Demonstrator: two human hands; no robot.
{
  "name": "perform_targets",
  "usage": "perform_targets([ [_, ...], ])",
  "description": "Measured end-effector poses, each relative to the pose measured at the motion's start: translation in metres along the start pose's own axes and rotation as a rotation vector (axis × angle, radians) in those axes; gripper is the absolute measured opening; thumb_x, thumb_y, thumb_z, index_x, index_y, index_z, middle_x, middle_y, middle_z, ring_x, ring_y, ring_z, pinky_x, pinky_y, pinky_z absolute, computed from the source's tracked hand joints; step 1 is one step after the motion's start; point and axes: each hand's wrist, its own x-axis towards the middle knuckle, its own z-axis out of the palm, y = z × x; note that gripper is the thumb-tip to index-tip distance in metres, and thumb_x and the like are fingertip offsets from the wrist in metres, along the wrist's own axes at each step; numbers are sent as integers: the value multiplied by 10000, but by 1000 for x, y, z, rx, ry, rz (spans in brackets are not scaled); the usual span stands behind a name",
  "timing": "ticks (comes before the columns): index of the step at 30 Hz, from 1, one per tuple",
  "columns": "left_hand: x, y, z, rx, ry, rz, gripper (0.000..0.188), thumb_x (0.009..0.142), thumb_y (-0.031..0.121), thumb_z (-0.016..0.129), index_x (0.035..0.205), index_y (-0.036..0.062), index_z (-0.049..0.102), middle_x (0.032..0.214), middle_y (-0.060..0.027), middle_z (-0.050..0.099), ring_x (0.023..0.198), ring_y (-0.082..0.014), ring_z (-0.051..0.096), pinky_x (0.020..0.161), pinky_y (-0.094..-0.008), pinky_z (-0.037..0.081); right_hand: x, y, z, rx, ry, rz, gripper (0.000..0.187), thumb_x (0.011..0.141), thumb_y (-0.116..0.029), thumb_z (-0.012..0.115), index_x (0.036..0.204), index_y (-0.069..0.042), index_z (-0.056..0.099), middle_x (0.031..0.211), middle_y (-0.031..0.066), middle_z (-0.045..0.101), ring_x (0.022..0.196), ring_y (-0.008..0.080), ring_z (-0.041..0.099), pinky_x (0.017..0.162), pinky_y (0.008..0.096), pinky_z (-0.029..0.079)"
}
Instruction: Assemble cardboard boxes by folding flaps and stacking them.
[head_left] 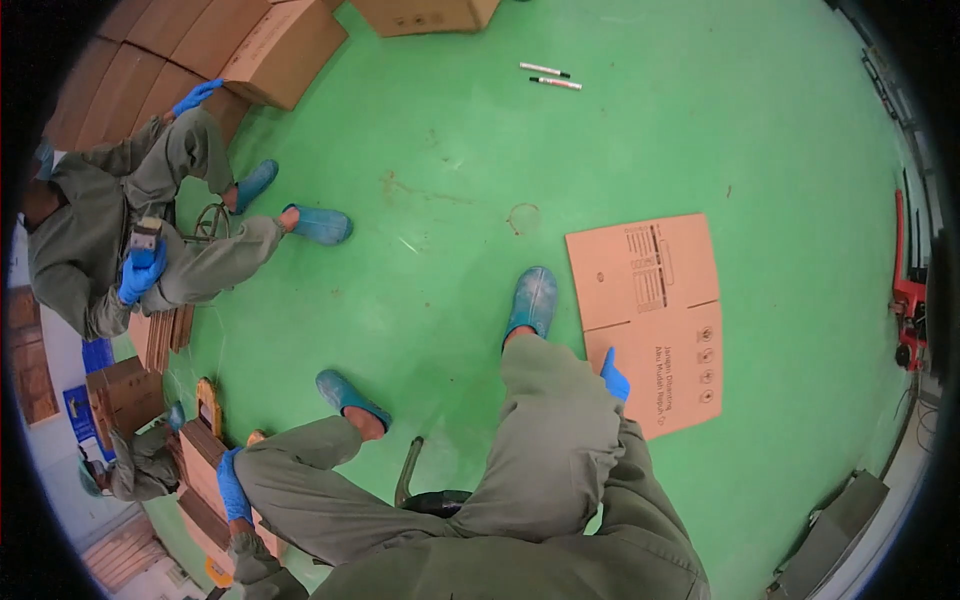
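Beside the right knee (590, 425), the right hand (615, 376) is extending one digit over the flat carton (652, 316); the left hand (234, 487) is hanging beside the left knee (268, 470). Their openness and hold I cannot tell. Rightward, the carton is covering green floor (450, 130); leftward, a co-worker (85, 215) is sitting near boxes (285, 55).
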Motion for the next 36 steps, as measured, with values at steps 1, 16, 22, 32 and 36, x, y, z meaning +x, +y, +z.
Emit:
perform_targets([
  [1,-5,5,6,-27,3,-3,349,924,298,479,1005,14,664,965,-77,652,874,-168,577,828,-319,455,1,5,-17,66,-180,-46,795,774,-165,628,1449,-55,225,1238,253,528,1041,399,573,761,439,536],
  [16,-26,32,27,-211,122,-166,335,910,280,468,966,31,685,916,-71,657,851,-176,591,824,-300,451,1,-11,-35,-74,62,107,1242,586,-524,833,1498,-138,83,1520,259,95,1359,528,145,1061,625,227],
  [22,-21,46,39,-209,95,-208,328,903,263,465,946,25,687,890,-68,663,821,-184,599,801,-313,466,26,-19,-20,-121,13,207,1300,566,-528,841,1485,-50,56,1512,264,124,1356,511,179,1062,579,271],
  [32,-18,23,39,-93,119,-90,289,867,237,513,901,21,701,841,-66,658,790,-158,587,746,-291,465,12,2,-27,5,62,26,1028,727,-327,736,1463,18,107,1494,308,127,1290,547,292,999,521,396],
  [36,-18,15,49,27,104,121,285,886,204,510,970,-9,680,897,-84,669,827,-162,596,777,-308,469,-30,25,-86,75,184,-43,839,763,-191,656,1451,-8,211,1468,262,253,1244,452,414,988,463,414],
])
